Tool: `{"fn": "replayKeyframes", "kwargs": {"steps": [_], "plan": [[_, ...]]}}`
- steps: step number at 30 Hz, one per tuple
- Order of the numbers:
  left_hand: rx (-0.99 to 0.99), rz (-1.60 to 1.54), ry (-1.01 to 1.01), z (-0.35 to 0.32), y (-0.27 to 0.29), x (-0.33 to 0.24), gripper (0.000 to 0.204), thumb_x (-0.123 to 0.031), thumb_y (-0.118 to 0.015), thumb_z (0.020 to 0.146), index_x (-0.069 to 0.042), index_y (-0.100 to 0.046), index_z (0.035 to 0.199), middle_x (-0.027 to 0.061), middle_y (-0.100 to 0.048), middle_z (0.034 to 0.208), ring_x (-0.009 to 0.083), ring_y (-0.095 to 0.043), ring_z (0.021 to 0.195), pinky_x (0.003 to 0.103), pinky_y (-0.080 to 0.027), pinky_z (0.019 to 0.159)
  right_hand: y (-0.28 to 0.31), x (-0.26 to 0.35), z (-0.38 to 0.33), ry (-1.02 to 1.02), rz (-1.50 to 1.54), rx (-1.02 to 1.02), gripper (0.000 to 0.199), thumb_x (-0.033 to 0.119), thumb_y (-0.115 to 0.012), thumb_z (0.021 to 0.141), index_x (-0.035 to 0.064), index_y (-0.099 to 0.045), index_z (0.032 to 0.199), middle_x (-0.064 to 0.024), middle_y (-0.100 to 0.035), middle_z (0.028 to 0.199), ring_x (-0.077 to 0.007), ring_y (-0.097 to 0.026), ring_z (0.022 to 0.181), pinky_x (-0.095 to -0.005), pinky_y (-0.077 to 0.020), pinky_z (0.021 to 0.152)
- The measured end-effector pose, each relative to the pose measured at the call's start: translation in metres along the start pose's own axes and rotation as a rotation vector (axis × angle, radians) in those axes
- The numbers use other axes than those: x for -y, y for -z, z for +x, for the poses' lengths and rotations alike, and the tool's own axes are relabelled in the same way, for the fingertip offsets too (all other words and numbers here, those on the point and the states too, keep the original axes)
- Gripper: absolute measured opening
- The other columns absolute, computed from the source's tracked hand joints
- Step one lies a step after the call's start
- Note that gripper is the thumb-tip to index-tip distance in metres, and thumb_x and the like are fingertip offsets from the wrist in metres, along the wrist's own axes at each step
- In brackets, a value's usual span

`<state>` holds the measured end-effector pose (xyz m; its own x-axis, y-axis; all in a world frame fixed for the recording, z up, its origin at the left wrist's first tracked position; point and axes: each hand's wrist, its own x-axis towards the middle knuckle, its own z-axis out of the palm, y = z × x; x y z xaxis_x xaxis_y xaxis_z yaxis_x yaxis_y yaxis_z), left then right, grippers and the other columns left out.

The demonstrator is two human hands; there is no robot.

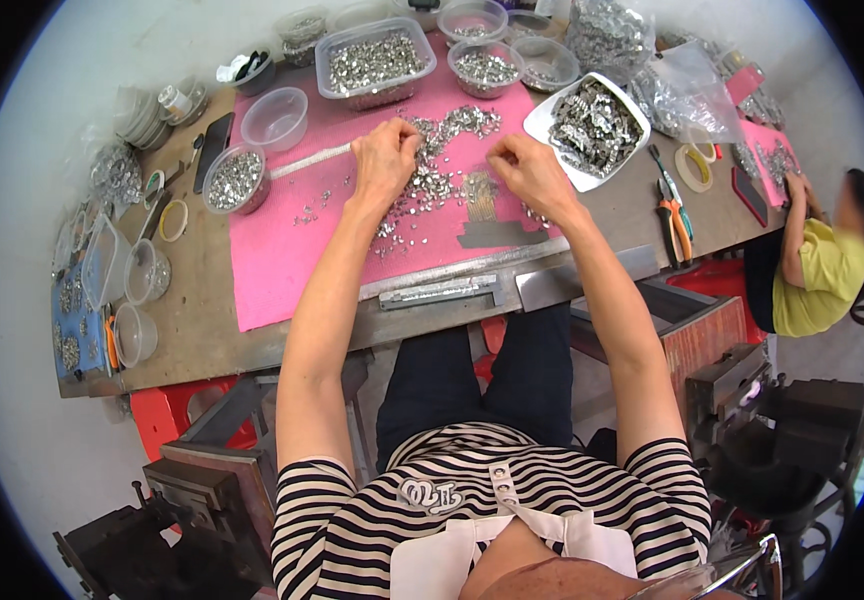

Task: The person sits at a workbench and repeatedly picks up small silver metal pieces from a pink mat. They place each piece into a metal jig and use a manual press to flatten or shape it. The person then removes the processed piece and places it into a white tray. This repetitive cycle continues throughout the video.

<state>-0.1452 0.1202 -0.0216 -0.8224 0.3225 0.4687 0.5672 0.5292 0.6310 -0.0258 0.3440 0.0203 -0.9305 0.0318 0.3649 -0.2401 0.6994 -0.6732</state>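
Small silvery metal pieces (pixel 436 186) lie in a loose heap on a pink mat (pixel 282 270). My left hand (pixel 385 162) is at the heap's left side, its fingers closed in a pinch; whatever they hold is hidden. To the right of the heap, my right hand (pixel 532 175) is also closed, thumb against the fingers, and what is in it is too small to tell. Just beyond that hand stands a white square bowl (pixel 532 122) of larger silvery metal parts (pixel 595 127). A worn patch (pixel 479 197) of the mat shows between the hands.
Clear plastic tubs of metal pieces (pixel 377 62) line the back; a round one (pixel 236 182) stands left. Orange-handled pliers (pixel 667 215), tape rolls (pixel 693 168) and a phone (pixel 749 195) lie right. A metal strip (pixel 440 292) runs along the front edge. Another person (pixel 817 265) works far right.
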Motion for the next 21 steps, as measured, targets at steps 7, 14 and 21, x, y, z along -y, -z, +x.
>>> {"fn": "replayKeyframes", "kwargs": {"steps": [7, 14, 21], "plan": [[0.06, -0.079, 0.028, -0.014, 0.011, -0.017, 0.014, -0.013, -0.072, 0.09, 0.0, -0.071, 0.097, 0.0118, -0.072, 0.084, 0.0199, -0.068, 0.072, 0.034, -0.054, 0.07, 0.005, 0.033, -0.077, -0.025, 0.097, 0.152, 0.007, 0.004, -0.071, 0.088, -0.0009, -0.069, 0.093, -0.0147, -0.067, 0.084, -0.0308, -0.068, 0.078, -0.0414, -0.0531, 0.072], [-0.021, -0.022, -0.132, -0.019, 0.009, -0.009, 0.011, -0.009, -0.071, 0.09, -0.001, -0.071, 0.098, 0.0134, -0.071, 0.085, 0.0249, -0.068, 0.073, 0.037, -0.054, 0.071, 0.004, 0.021, -0.102, 0.061, -0.099, 0.024, 0.007, 0.005, -0.073, 0.086, 0.0017, -0.071, 0.092, -0.013, -0.059, 0.083, -0.0343, -0.059, 0.083, -0.045, -0.0462, 0.077], [0.038, -0.045, -0.122, -0.029, 0.015, -0.029, 0.01, -0.007, -0.07, 0.091, -0.002, -0.071, 0.099, 0.014, -0.072, 0.089, 0.0271, -0.069, 0.077, 0.038, -0.054, 0.072, -0.01, 0.016, -0.102, 0.089, -0.19, -0.023, 0.009, 0.007, -0.074, 0.086, 0.0026, -0.068, 0.091, -0.0114, -0.061, 0.086, -0.032, -0.06, 0.084, -0.0431, -0.0455, 0.079]]}}
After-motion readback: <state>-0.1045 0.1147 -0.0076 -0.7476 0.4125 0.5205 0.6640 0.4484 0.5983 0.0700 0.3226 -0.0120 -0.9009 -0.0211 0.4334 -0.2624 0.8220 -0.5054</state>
